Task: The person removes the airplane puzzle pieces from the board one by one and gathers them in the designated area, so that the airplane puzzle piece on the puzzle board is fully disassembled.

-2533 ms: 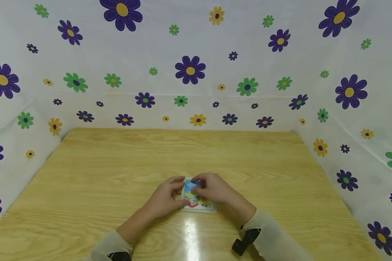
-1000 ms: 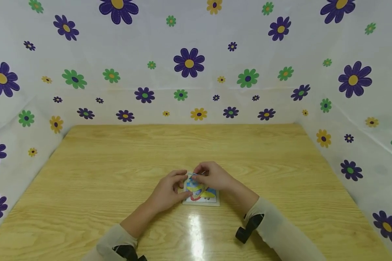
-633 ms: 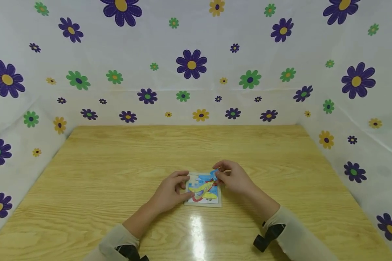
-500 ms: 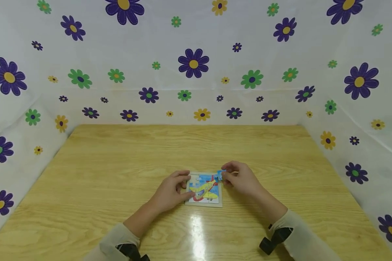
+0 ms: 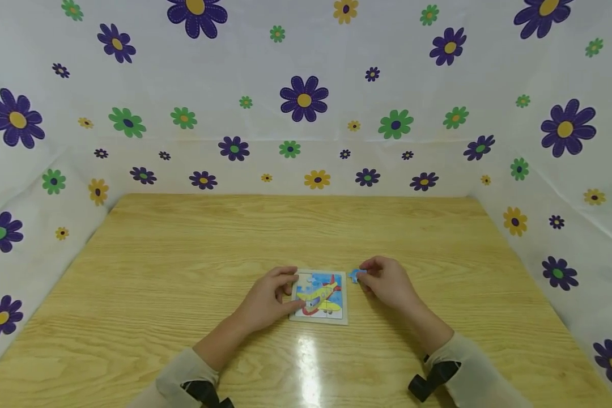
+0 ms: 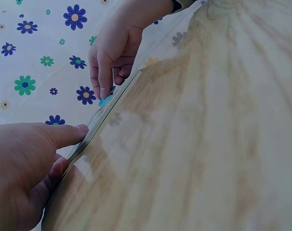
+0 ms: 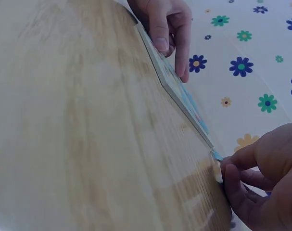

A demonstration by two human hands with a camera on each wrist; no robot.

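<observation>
A small square jigsaw puzzle [image 5: 320, 296] of a yellow airplane on blue sky lies in a pale frame on the table. Its upper left corner shows bare pale backing. My left hand [image 5: 267, 299] holds the puzzle's left side, thumb over the front of the picture and fingers along the far left edge. Just right of the frame, my right hand [image 5: 390, 281] pinches a blue puzzle piece [image 5: 356, 276] between thumb and index finger. In the right wrist view that piece [image 7: 216, 156] is low, close to the tabletop, mostly covered by the fingertips.
The wood-grain table [image 5: 209, 238] reaches back to a white cloth [image 5: 255, 73] printed with flowers, which also encloses both sides. A black wrist camera [image 5: 433, 379] is strapped over the right sleeve.
My right hand has lifted the blue piece from the puzzle's upper left and carried it rightward past the frame, lowering slightly. The left hand stays on the puzzle's left side.
</observation>
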